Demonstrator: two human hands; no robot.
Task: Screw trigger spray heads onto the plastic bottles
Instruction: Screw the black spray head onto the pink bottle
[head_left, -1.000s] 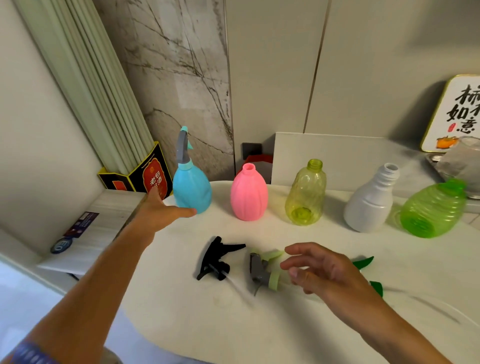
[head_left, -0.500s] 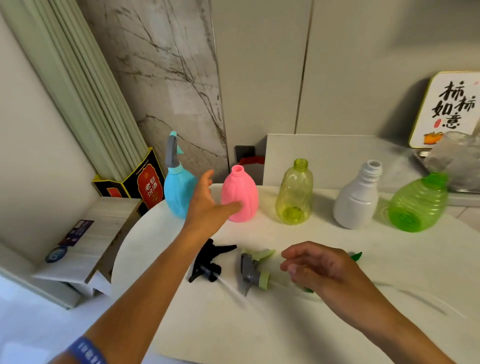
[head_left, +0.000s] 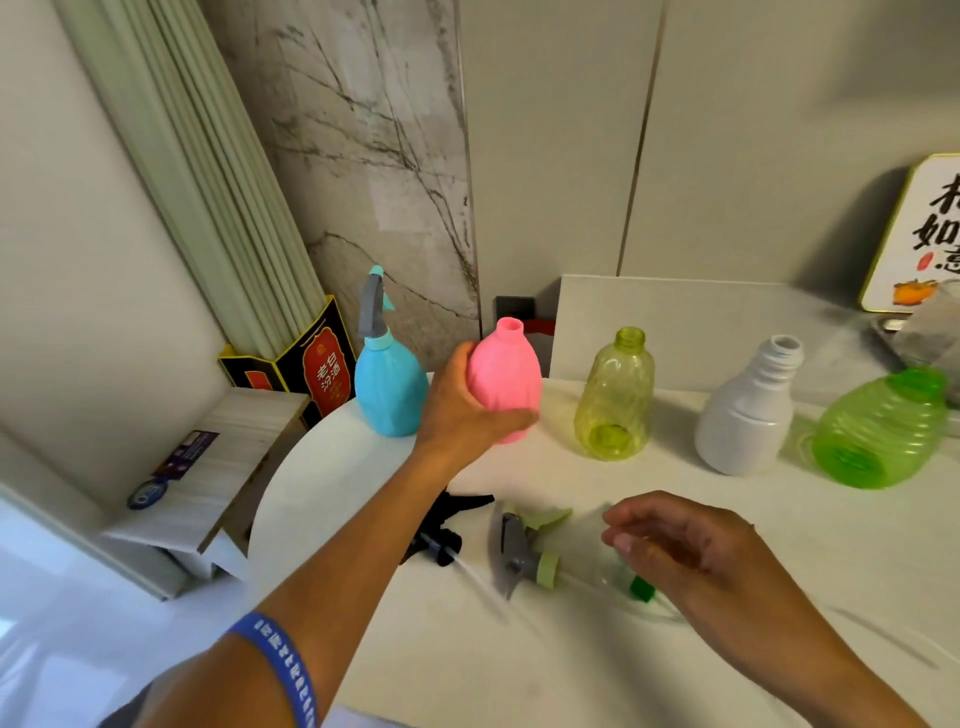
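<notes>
Our left hand (head_left: 462, 410) wraps the upright pink bottle (head_left: 505, 387), neck up, while our open, empty right hand (head_left: 691, 551) hovers nearest the grey-green spray head (head_left: 524, 551) lying on the desk (head_left: 571, 665).

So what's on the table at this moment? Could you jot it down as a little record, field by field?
left hand: wrapped around the pink bottle, which has no spray head
right hand: open, fingers curled, above the loose heads, holding nothing
finished: blue bottle, spray head fitted
open necks: yellow bottle, white bottle
green bottle: tipped toward the camera
loose heads on the table: black spray head, grey and green spray head
</notes>
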